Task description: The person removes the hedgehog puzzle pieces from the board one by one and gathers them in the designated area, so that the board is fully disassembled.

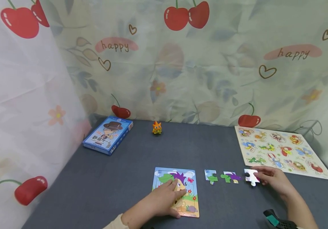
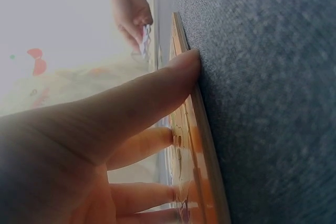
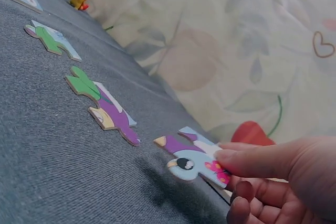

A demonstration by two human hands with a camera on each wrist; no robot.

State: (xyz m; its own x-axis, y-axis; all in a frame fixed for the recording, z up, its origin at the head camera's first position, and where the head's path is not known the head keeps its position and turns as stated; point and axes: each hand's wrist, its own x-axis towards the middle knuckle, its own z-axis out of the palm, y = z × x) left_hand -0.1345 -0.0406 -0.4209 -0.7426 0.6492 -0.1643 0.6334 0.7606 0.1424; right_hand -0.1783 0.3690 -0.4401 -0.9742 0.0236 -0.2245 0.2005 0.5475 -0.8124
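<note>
My left hand [image 1: 164,196] rests on a small framed jigsaw puzzle [image 1: 191,209] with a purple-haired cartoon animal, covering part of the picture. In the left wrist view the thumb [image 2: 181,72] lies against the puzzle's edge while the other fingertips touch its face. My right hand [image 1: 275,180] pinches a jigsaw piece [image 3: 191,156] between thumb and fingers; it shows light blue, purple and a pink butterfly. Between the hands, two more jigsaw pieces lie on the table: a blue and green one [image 1: 210,176] and a green and purple one [image 1: 231,176].
Behind the right hand lies a large board [image 1: 262,152] of colourful insect pictures. A blue game box [image 1: 108,135] is at the back left, and a small orange figurine [image 1: 157,128] stands near the back edge. A patterned cloth [image 1: 141,73] hangs behind the dark table [image 1: 123,171].
</note>
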